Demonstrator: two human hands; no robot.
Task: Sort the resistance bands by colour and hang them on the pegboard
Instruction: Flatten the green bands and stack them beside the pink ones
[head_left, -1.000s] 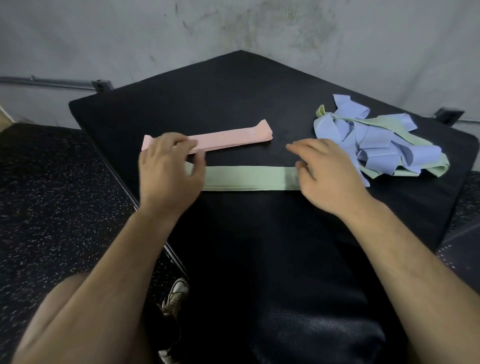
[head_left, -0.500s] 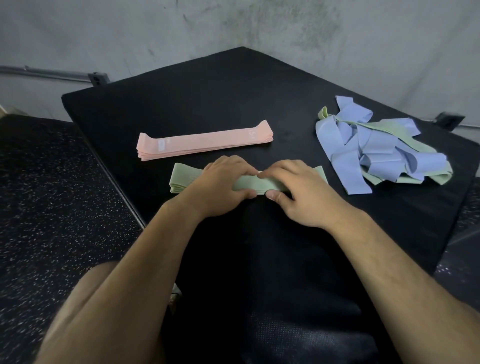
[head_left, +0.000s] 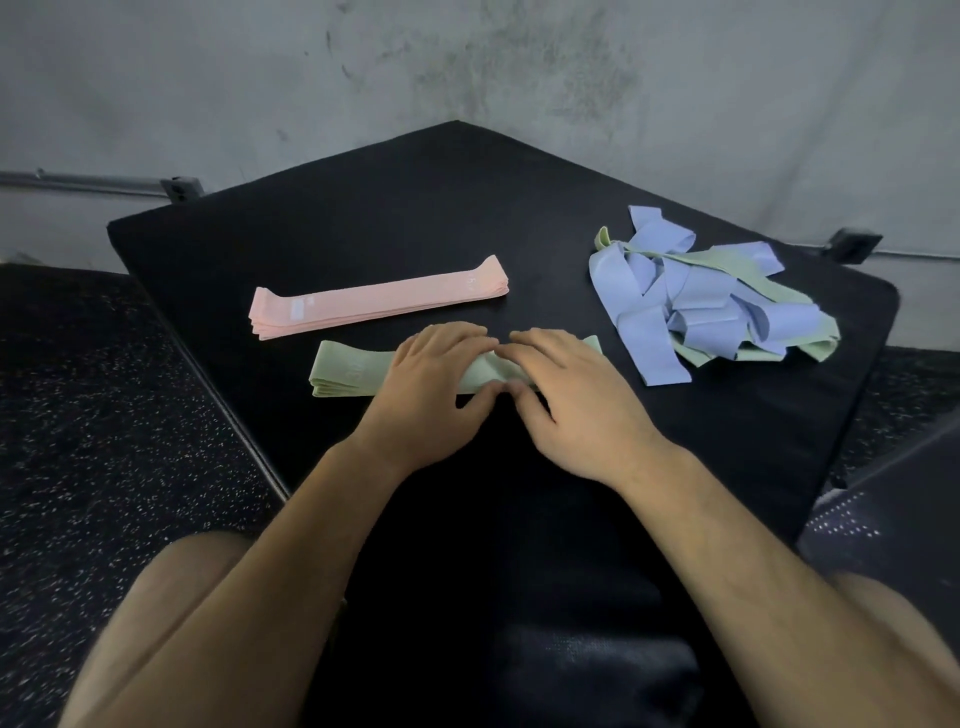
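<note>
Head view: the green band stack (head_left: 353, 366) is laid on the surface (head_left: 363, 218), long axis left to right. It is pinched at mid-length, fingers (head_left: 457, 335) on top, thumbs at the near edge, by left hand (head_left: 431, 384) and right hand (head_left: 566, 389), equally near

Your left hand (head_left: 431, 384) and right hand (head_left: 571, 395) lie palm-down side by side, with the fingertips nearly meeting and the thumb tips touching at the near edge. The fingers of both curl over the green band stack (head_left: 348, 369), thumbs pinching it from your side. Your bare forearms come in from the lower corners, converging toward the wrists
</note>
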